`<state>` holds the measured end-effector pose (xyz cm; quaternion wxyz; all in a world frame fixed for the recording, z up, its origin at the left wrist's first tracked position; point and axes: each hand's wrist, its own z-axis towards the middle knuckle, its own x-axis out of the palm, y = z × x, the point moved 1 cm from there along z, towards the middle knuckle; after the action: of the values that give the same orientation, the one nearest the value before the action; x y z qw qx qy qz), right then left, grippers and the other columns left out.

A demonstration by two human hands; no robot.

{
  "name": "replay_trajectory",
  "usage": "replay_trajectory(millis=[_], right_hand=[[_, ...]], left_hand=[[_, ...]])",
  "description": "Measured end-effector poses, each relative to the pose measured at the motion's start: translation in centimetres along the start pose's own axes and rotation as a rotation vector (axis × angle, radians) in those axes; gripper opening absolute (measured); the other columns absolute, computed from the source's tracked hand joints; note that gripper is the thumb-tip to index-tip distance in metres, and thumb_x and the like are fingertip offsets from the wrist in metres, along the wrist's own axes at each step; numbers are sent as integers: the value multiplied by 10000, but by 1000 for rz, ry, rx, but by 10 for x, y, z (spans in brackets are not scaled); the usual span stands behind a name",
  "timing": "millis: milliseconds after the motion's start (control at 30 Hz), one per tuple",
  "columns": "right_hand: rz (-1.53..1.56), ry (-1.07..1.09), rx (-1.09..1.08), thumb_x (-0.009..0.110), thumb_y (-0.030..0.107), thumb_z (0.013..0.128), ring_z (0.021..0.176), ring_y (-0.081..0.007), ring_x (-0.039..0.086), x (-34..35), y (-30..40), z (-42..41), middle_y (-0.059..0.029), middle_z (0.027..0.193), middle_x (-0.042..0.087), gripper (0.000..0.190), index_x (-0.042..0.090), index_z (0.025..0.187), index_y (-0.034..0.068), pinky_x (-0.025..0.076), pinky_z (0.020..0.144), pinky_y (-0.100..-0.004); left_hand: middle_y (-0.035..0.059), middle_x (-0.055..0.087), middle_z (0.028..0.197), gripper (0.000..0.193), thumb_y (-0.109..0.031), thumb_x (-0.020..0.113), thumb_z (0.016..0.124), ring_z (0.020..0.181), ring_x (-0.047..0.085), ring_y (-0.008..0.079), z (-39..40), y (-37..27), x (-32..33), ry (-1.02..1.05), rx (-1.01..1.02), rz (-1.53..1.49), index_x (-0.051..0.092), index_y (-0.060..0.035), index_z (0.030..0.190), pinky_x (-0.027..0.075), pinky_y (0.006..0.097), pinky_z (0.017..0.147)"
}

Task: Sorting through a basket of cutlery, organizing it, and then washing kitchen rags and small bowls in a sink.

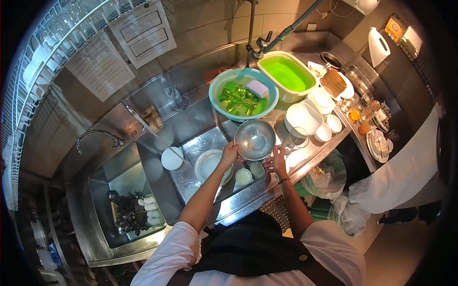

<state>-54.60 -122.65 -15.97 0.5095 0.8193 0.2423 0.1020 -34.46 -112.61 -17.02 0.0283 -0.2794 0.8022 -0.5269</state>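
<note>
A round stainless steel bowl (255, 137) is held in both hands above the right end of a steel sink basin (195, 141). My left hand (230, 153) grips its lower left rim. At the lower right rim is my right hand (278, 161), with some fingers partly under the bowl. Below my left forearm, white dishes (211, 168) lie stacked in the sink. A white bowl (172, 158) sits further left. Close under the steel bowl are a small white cup (244, 176) with pale contents and a greenish block (257, 170), perhaps a sponge.
Behind the bowl stand a blue basin (214, 103) of cutlery in green liquid and a cream tub (309, 89). White dishes (304, 118) and a clear glass (298, 137) crowd the right counter. A lined bin (323, 175) stands below. At right is another person's white garment (397, 178).
</note>
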Motion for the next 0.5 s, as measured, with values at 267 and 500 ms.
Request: replay_trajectory(millis=[267, 500], right_hand=[[86, 10, 204, 457, 299, 935, 572, -306, 648, 5, -21, 25, -188, 834, 620, 398, 312, 1288, 186, 552, 459, -408], [122, 33, 79, 388, 57, 865, 558, -288, 657, 5, -20, 31, -204, 838, 627, 343, 411, 1205, 101, 569, 447, -416]], left_hand=[[116, 652, 1008, 326, -164, 414, 960, 666, 673, 192, -7, 10, -25, 191, -84, -195, 489, -86, 1268, 589, 326, 590], [72, 590, 986, 240, -180, 440, 932, 693, 640, 211, -58, -14, -207, -313, 211, 25, 492, -78, 1143, 587, 347, 572]])
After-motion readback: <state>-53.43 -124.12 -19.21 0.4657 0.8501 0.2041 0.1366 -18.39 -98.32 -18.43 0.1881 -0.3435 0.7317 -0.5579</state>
